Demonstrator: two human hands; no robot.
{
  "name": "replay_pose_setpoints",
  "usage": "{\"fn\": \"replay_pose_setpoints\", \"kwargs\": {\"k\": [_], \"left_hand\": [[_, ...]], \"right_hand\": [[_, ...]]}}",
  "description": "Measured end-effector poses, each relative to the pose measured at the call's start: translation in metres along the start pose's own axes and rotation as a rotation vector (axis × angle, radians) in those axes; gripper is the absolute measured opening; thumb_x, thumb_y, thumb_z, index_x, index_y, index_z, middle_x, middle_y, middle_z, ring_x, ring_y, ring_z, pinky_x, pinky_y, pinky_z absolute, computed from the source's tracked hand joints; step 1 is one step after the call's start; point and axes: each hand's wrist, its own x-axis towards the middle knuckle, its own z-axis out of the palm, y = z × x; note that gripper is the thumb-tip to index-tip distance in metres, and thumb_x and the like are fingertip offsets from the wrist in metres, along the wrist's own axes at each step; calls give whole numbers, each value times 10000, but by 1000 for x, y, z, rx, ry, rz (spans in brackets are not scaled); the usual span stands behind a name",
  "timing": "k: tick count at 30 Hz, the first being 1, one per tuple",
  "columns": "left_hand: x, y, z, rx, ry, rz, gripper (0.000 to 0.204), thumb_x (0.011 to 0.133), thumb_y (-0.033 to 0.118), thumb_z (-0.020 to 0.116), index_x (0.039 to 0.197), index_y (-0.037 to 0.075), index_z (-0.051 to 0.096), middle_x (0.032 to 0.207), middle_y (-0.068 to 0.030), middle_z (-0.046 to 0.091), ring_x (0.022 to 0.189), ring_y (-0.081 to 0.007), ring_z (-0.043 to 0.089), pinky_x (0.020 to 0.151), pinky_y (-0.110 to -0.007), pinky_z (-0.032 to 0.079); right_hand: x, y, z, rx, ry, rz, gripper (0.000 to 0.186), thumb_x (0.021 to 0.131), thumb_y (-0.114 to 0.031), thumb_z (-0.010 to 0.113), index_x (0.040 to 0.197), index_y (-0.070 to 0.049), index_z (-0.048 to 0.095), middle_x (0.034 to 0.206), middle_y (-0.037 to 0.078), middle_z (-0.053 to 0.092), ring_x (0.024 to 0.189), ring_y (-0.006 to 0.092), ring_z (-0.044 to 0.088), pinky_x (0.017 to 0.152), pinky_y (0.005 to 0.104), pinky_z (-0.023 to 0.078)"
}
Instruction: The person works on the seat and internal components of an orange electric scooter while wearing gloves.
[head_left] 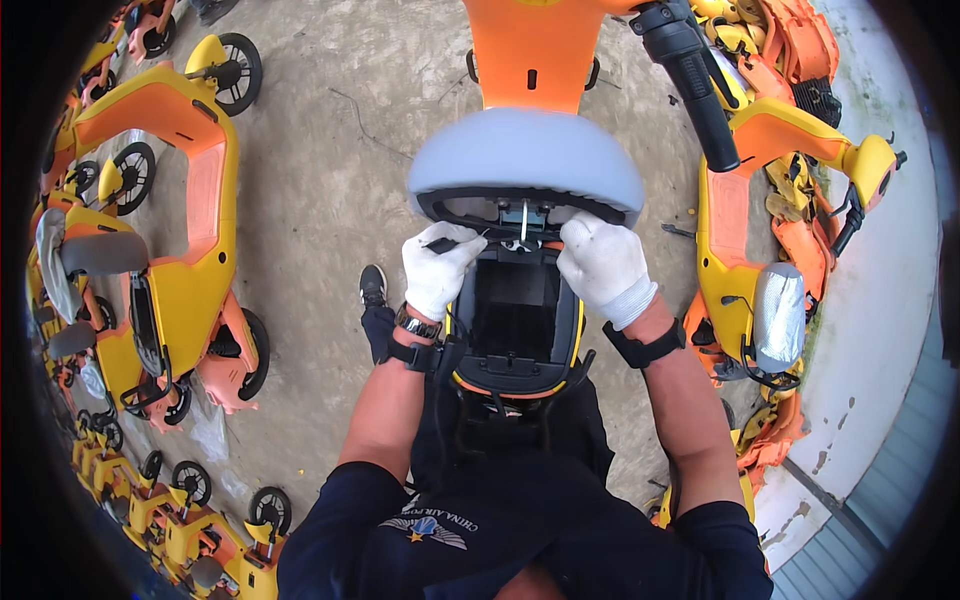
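Observation:
A grey scooter seat [522, 160] is tipped up on its front hinge [524, 215], its underside edge facing me. Below it the black storage box [512, 310] of the scooter lies uncovered. My left hand [437, 268], in a white glove, pinches a small slim black piece [440, 244] at the left of the hinge; its exact kind is unclear. My right hand [602, 262], gloved too, is closed at the right of the hinge, against the seat's lower edge. Whatever its fingers hold is hidden. Between the hands, black strip-like parts run across below the hinge.
The scooter's orange front panel [535, 60] and black handlebar grip [702, 110] rise ahead. A yellow-orange scooter [215, 200] stands at left, another [725, 230] at right. Several more fill the lower left. Loose orange panels [800, 45] are piled by the right wall.

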Motion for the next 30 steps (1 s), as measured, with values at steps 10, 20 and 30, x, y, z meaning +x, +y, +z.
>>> {"fn": "replay_pose_setpoints", "kwargs": {"k": [10, 20, 30], "left_hand": [[6, -7, -18, 5, 63, 24, 60, 742, -15, 696, 789, -21, 659, 641, -36, 622, 505, -77, 542, 474, -196, 428], [3, -40, -61, 32, 283, -15, 220, 836, 99, 662, 1005, -33, 611, 806, -52, 642, 602, -88, 580, 526, -211, 472], [-18, 47, -11, 551, 188, 825, 148, 805, -11, 656, 939, -36, 599, 921, -107, 628, 807, -160, 585, 748, -263, 470]], "right_hand": [[4, 8, 9, -14, 31, 87, 61, 724, -89, 564, 742, -45, 526, 732, 138, 590, 660, 343, 603, 606, 435, 499], [-34, -3, 22, 347, 253, 75, 103, 760, -7, 589, 850, -55, 573, 853, 131, 611, 831, 328, 594, 723, 401, 491], [-146, 30, 62, 401, -144, 492, 143, 833, -158, 516, 886, -57, 601, 905, 155, 623, 868, 345, 600, 775, 404, 486]]}}
